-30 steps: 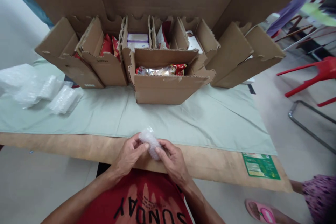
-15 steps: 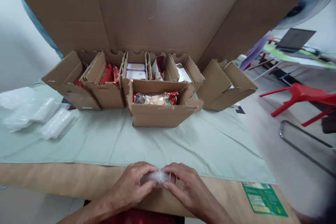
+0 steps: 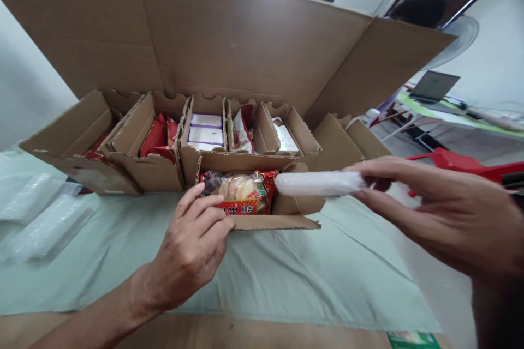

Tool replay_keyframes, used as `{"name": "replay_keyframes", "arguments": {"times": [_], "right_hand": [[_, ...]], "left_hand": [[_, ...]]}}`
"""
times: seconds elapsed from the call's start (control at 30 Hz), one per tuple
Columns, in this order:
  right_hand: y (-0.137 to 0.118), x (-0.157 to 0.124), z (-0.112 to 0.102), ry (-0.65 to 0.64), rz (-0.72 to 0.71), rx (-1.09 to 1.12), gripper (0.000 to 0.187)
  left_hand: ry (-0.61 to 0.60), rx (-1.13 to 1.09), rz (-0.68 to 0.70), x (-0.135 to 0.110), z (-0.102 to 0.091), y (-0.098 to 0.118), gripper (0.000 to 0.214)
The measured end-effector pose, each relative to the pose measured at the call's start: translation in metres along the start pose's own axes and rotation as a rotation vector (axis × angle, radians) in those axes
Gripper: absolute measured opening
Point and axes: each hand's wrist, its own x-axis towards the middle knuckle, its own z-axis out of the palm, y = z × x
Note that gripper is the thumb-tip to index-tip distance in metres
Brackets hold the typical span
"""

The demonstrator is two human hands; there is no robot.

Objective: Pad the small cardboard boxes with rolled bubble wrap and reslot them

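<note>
My right hand point(image 3: 429, 207) is closed on one end of a flat, whitish bundle of bubble wrap point(image 3: 319, 182), its thumb and fingers pinching it. The bundle's other end reaches over the right part of the small front cardboard box point(image 3: 278, 222); what the wrap encloses, if anything, does not show. In that box lies a red and clear snack packet point(image 3: 241, 191) with pale pieces inside. My left hand point(image 3: 196, 240) holds the front wall of the same box, fingers hooked over its rim near the packet; its thumb is hidden.
Behind stands a row of cardboard bins with red packets point(image 3: 155, 139), white packs point(image 3: 206, 133) and a red-white pouch point(image 3: 243, 131). A tall cardboard panel point(image 3: 254, 38) rises behind them. Bubble-wrap pieces point(image 3: 53, 223) lie at left on the green cloth point(image 3: 286, 278). A green leaflet point(image 3: 413, 340) is at front right.
Both hands were together on the bubble-wrap bundle near the table's front edge. The left has let go and reached the front box; the right has carried the bundle forward over it.
</note>
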Motion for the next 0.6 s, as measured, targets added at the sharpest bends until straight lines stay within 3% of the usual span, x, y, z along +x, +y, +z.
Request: {"name": "replay_keyframes", "arguments": {"times": [0.1, 0.23, 0.3, 0.4, 0.5, 0.6], "right_hand": [[-0.001, 0.040, 0.024, -0.276, -0.147, 0.028, 0.040], [0.000, 0.056, 0.082, -0.534, -0.354, -0.230, 0.023], [0.003, 0.053, 0.112, -0.608, -0.362, -0.345, 0.025], [0.010, 0.049, 0.141, -0.596, -0.281, -0.312, 0.032], [0.014, 0.052, 0.139, -0.596, -0.301, -0.235, 0.029], [0.016, 0.048, 0.104, -0.484, -0.370, -0.245, 0.010]], "left_hand": [[0.000, -0.017, -0.024, -0.005, 0.005, 0.003, 0.022], [0.007, -0.028, -0.063, -0.001, 0.003, 0.003, 0.024], [0.006, -0.036, -0.076, 0.001, 0.003, 0.002, 0.024], [-0.007, -0.047, -0.075, 0.001, 0.005, 0.001, 0.023], [0.002, -0.034, -0.067, -0.001, 0.006, 0.000, 0.024], [0.087, 0.013, -0.093, -0.006, 0.003, 0.000, 0.037]]}}
